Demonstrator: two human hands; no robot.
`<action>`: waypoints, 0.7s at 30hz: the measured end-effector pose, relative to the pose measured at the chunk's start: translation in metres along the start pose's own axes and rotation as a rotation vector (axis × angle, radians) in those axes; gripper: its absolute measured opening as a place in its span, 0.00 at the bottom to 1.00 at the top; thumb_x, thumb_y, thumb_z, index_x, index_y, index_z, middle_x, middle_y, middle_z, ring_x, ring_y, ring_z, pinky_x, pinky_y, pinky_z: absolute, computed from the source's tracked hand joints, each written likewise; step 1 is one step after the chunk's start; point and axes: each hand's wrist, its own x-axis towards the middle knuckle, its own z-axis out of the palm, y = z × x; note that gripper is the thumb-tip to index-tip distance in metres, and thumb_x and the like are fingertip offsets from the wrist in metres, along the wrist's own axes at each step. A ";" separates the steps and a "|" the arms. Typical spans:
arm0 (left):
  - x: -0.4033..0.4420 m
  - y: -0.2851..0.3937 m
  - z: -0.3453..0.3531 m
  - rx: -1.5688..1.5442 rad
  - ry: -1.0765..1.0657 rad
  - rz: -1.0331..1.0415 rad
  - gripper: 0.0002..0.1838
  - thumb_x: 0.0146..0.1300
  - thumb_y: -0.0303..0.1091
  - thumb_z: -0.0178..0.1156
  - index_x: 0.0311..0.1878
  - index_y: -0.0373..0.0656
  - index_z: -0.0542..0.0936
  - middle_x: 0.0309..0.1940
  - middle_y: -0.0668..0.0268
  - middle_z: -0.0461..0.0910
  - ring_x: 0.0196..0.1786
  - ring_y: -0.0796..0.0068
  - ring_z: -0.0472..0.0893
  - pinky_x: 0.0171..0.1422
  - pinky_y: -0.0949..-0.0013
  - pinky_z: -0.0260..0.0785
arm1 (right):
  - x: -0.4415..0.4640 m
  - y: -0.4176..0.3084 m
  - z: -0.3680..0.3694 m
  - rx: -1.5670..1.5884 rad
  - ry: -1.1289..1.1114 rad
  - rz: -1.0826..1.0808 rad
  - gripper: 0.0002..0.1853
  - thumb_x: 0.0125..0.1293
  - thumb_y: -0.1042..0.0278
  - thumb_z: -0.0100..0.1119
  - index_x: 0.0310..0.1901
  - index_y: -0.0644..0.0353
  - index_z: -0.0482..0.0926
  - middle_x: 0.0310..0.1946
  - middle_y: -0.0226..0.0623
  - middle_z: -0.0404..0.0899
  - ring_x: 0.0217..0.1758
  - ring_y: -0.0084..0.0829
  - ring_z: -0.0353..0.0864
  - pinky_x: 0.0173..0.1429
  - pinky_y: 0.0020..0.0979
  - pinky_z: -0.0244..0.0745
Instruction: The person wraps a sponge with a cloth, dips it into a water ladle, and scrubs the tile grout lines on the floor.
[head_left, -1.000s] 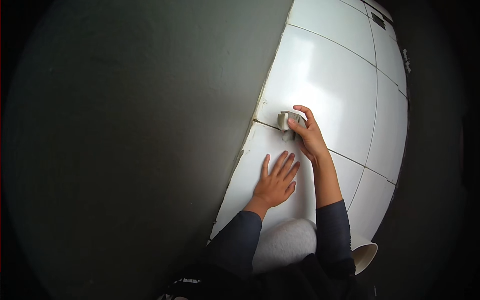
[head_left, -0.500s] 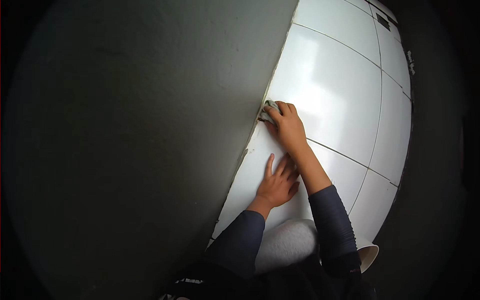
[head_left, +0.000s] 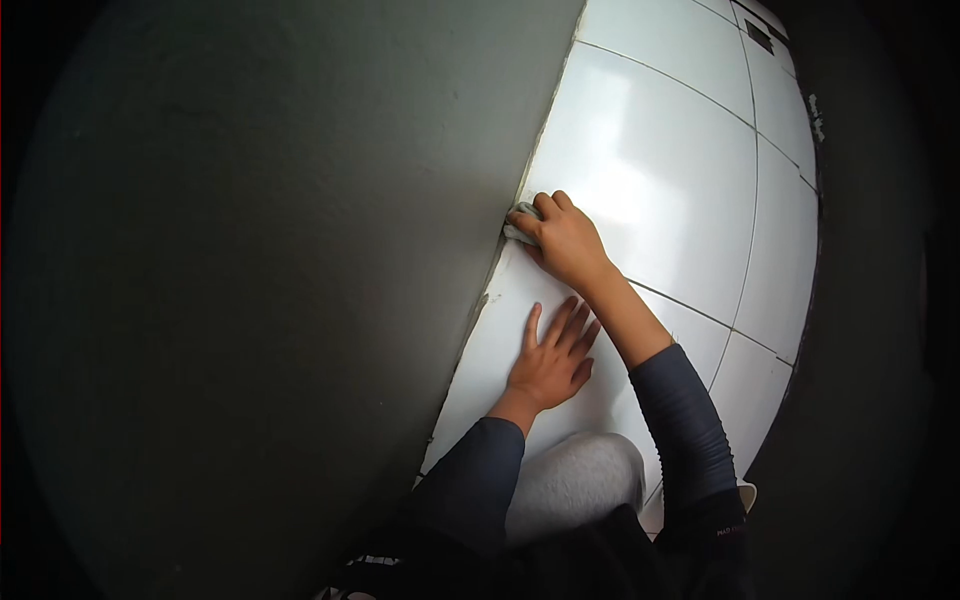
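Note:
My right hand (head_left: 567, 238) is closed around a crumpled grey cloth (head_left: 521, 222). It presses the cloth into the seam where the white tiled floor (head_left: 650, 180) meets the dark grey wall (head_left: 300, 250). Part of the cloth is hidden under the fingers. Below it, my left hand (head_left: 550, 366) lies flat on a tile with its fingers spread, holding nothing.
My knee in light grey fabric (head_left: 580, 485) rests near the bottom of the view. A cream container's rim (head_left: 748, 494) shows beside my right sleeve. At the far upper right a dark square (head_left: 760, 37) is set among the tiles.
My right hand has moved slightly left with the cloth, closer against the wall seam. The left hand stays on the tile, its fingers a little more visible. Less of the cream container shows.

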 end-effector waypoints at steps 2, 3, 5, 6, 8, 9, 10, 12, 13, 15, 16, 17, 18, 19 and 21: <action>0.000 0.000 -0.001 0.010 0.041 0.014 0.27 0.65 0.50 0.51 0.65 0.49 0.70 0.72 0.61 0.56 0.78 0.61 0.45 0.76 0.36 0.30 | 0.008 0.004 -0.001 -0.019 0.017 -0.001 0.19 0.49 0.71 0.69 0.45 0.51 0.83 0.39 0.35 0.76 0.43 0.35 0.75 0.44 0.33 0.78; 0.000 0.000 -0.001 0.007 0.043 0.013 0.27 0.65 0.50 0.51 0.64 0.49 0.71 0.72 0.61 0.56 0.78 0.61 0.46 0.76 0.36 0.31 | 0.012 0.005 0.001 -0.028 0.056 0.057 0.18 0.49 0.71 0.68 0.45 0.51 0.84 0.39 0.35 0.76 0.43 0.35 0.75 0.44 0.33 0.79; -0.001 -0.002 -0.002 0.002 0.041 0.009 0.26 0.65 0.50 0.51 0.64 0.49 0.71 0.72 0.61 0.57 0.78 0.61 0.46 0.76 0.36 0.31 | 0.012 0.002 0.005 -0.042 0.104 0.145 0.18 0.49 0.73 0.66 0.46 0.51 0.84 0.38 0.35 0.76 0.43 0.36 0.75 0.44 0.33 0.78; -0.001 -0.002 -0.001 0.000 0.018 0.003 0.27 0.65 0.49 0.51 0.64 0.49 0.71 0.72 0.61 0.57 0.78 0.61 0.47 0.76 0.36 0.31 | 0.007 -0.001 0.006 -0.042 0.100 0.143 0.18 0.49 0.73 0.66 0.46 0.51 0.84 0.38 0.35 0.76 0.43 0.36 0.75 0.44 0.33 0.78; -0.001 -0.001 -0.001 -0.008 0.000 0.001 0.27 0.65 0.49 0.52 0.64 0.49 0.70 0.72 0.61 0.57 0.78 0.60 0.47 0.76 0.36 0.32 | -0.002 -0.006 0.006 -0.001 0.017 0.057 0.19 0.50 0.76 0.63 0.46 0.51 0.84 0.38 0.34 0.76 0.43 0.36 0.75 0.45 0.33 0.78; -0.001 0.000 -0.001 -0.008 0.002 -0.001 0.27 0.65 0.49 0.52 0.65 0.49 0.70 0.72 0.61 0.57 0.78 0.60 0.47 0.76 0.36 0.32 | -0.004 -0.007 0.005 -0.001 0.004 0.059 0.19 0.52 0.77 0.60 0.47 0.50 0.84 0.38 0.34 0.76 0.43 0.35 0.75 0.46 0.33 0.77; 0.000 -0.001 -0.001 -0.004 0.004 -0.002 0.27 0.65 0.49 0.52 0.65 0.49 0.70 0.72 0.61 0.57 0.78 0.60 0.46 0.76 0.36 0.32 | -0.003 -0.004 0.003 -0.006 0.006 0.059 0.19 0.52 0.77 0.60 0.47 0.50 0.84 0.38 0.34 0.76 0.43 0.35 0.75 0.46 0.33 0.77; 0.001 -0.001 -0.001 -0.002 0.043 0.012 0.27 0.65 0.49 0.52 0.64 0.49 0.70 0.71 0.61 0.57 0.78 0.60 0.46 0.76 0.36 0.32 | 0.005 0.006 0.002 -0.073 0.052 0.015 0.18 0.53 0.77 0.58 0.46 0.49 0.85 0.37 0.34 0.76 0.42 0.34 0.75 0.43 0.32 0.76; 0.000 -0.001 -0.001 -0.005 0.081 0.021 0.26 0.65 0.49 0.52 0.64 0.49 0.71 0.71 0.61 0.57 0.78 0.60 0.46 0.76 0.36 0.31 | 0.014 0.011 0.004 -0.087 0.094 0.062 0.17 0.54 0.76 0.57 0.45 0.48 0.85 0.36 0.32 0.77 0.42 0.33 0.75 0.41 0.32 0.74; 0.001 -0.002 -0.001 0.005 0.060 0.019 0.26 0.65 0.49 0.51 0.64 0.49 0.71 0.71 0.61 0.57 0.78 0.61 0.46 0.76 0.36 0.31 | 0.019 0.013 0.007 -0.107 0.125 0.113 0.17 0.53 0.75 0.58 0.44 0.47 0.85 0.35 0.31 0.77 0.42 0.33 0.75 0.41 0.33 0.70; 0.000 -0.001 -0.001 0.004 0.044 0.019 0.26 0.65 0.49 0.51 0.64 0.49 0.71 0.72 0.61 0.57 0.78 0.61 0.46 0.76 0.35 0.31 | 0.018 0.011 0.008 -0.097 0.128 0.139 0.17 0.53 0.75 0.59 0.44 0.47 0.85 0.35 0.30 0.77 0.42 0.33 0.74 0.42 0.33 0.69; 0.000 -0.001 -0.002 -0.001 0.046 0.015 0.26 0.65 0.49 0.51 0.64 0.49 0.71 0.72 0.61 0.57 0.78 0.61 0.46 0.76 0.35 0.31 | 0.014 0.007 0.009 -0.099 0.123 0.135 0.17 0.53 0.75 0.59 0.44 0.47 0.85 0.35 0.30 0.77 0.42 0.33 0.74 0.42 0.33 0.69; 0.000 -0.001 -0.003 0.003 -0.029 -0.002 0.27 0.65 0.49 0.51 0.65 0.49 0.70 0.72 0.61 0.57 0.78 0.61 0.46 0.76 0.35 0.30 | 0.007 0.000 0.009 -0.089 0.113 0.104 0.16 0.53 0.74 0.59 0.43 0.47 0.85 0.35 0.30 0.77 0.42 0.32 0.74 0.42 0.33 0.68; 0.000 0.000 -0.003 0.006 -0.107 -0.016 0.28 0.66 0.50 0.51 0.66 0.50 0.68 0.72 0.62 0.56 0.78 0.60 0.46 0.76 0.35 0.30 | 0.000 -0.007 0.011 -0.078 0.102 0.076 0.16 0.52 0.74 0.60 0.43 0.46 0.86 0.35 0.29 0.77 0.42 0.31 0.74 0.43 0.33 0.66; -0.001 0.000 -0.002 0.010 -0.078 -0.010 0.28 0.66 0.50 0.50 0.66 0.50 0.68 0.71 0.62 0.57 0.78 0.60 0.46 0.76 0.35 0.29 | -0.007 -0.011 0.009 -0.104 0.082 0.078 0.17 0.52 0.74 0.60 0.43 0.44 0.86 0.36 0.26 0.77 0.42 0.30 0.74 0.43 0.33 0.64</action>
